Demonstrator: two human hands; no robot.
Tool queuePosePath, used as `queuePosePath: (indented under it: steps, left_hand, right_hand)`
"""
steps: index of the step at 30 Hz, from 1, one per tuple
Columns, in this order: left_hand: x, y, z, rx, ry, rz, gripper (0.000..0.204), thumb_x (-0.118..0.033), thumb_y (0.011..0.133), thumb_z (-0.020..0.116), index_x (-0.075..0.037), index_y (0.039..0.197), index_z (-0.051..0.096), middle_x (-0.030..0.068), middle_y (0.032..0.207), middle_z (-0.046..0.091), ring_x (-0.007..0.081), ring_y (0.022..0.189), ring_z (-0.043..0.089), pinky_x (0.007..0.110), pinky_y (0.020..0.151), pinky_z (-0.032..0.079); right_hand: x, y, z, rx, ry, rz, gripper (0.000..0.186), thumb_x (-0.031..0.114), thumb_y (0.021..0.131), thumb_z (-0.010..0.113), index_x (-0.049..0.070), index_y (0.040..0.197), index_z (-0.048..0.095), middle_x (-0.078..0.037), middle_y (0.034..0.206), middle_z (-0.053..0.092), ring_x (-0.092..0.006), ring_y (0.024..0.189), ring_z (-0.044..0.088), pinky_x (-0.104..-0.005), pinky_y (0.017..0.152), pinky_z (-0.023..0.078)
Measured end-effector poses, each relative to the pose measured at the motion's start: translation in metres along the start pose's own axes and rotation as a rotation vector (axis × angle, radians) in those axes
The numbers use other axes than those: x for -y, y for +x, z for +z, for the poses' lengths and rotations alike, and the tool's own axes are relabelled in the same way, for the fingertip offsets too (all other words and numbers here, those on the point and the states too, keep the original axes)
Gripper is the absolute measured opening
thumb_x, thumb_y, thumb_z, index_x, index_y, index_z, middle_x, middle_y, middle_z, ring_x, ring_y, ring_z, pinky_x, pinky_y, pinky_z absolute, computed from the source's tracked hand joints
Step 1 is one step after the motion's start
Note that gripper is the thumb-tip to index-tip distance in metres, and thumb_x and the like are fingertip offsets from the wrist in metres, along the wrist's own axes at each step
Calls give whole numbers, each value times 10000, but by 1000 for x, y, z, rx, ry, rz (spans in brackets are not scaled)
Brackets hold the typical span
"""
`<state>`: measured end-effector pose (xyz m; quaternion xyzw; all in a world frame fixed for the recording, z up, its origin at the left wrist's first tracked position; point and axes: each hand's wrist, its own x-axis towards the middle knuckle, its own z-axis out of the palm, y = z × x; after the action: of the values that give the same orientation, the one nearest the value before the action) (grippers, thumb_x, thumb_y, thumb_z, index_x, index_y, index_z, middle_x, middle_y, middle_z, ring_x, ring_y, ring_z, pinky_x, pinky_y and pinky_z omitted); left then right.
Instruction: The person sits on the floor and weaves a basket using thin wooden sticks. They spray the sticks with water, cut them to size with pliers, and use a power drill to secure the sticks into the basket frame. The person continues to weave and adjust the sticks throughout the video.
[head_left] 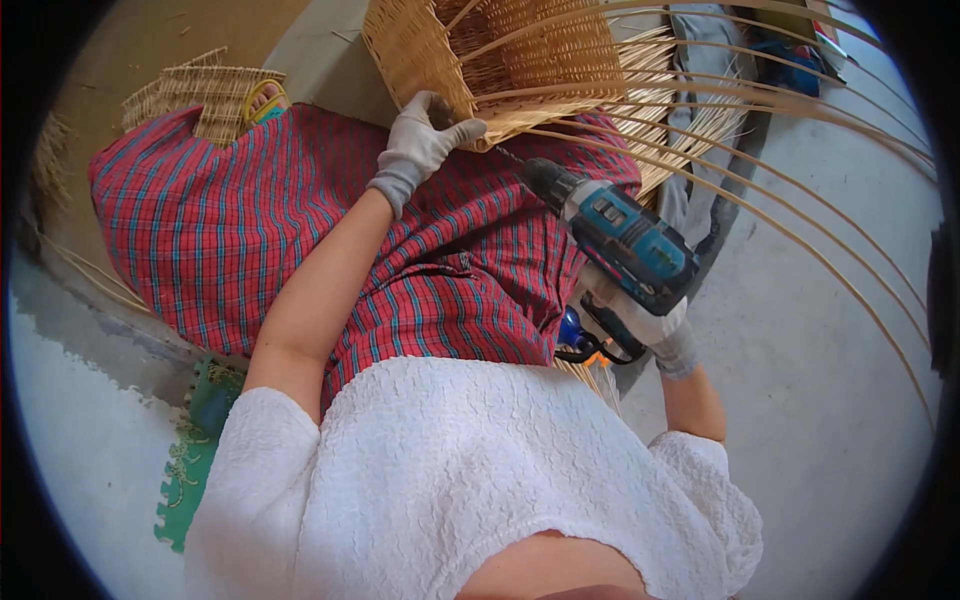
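Observation:
A woven wicker basket rests tilted beyond my knees, with long loose strips fanning out from it to the right. Gloved in pale grey, my left hand grips the basket's near corner, thumb on one side. My right hand, also gloved, is wrapped around the handle of a blue and black cordless drill; the drill body hides most of its fingers. The thin bit points left at the basket corner, close to my left thumb. Whether the bit touches the wicker, I cannot tell.
Red checked cloth covers my lap. A flat woven piece lies at the far left, beside a sandalled foot. Bundled strips lie behind the drill. A green foam mat is at lower left; dark and blue items sit at upper right.

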<state>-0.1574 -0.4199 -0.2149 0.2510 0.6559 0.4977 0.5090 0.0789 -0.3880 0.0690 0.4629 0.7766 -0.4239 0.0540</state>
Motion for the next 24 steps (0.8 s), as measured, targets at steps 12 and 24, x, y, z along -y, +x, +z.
queuePosePath:
  steps: [12, 24]
  left_hand:
    - [-16, -9, 6, -20, 72, -30, 785, -538, 674, 902, 30, 1121, 593, 152, 1063, 705, 248, 987, 677, 357, 863, 535]
    - [-14, -8, 4, 59, 9, -134, 722, -468, 654, 939, 27, 1068, 615, 92, 961, 688, 194, 878, 642, 328, 801, 529]
  right_hand:
    - [22, 30, 0, 110, -29, 353, 267, 184, 877, 794, 36, 1083, 710, -34, 806, 707, -107, 667, 656, -291, 611, 551]
    - [34, 42, -6, 132, -17, 291, 325, 193, 860, 809, 21, 1111, 694, -40, 853, 711, -94, 664, 649, -278, 606, 558]
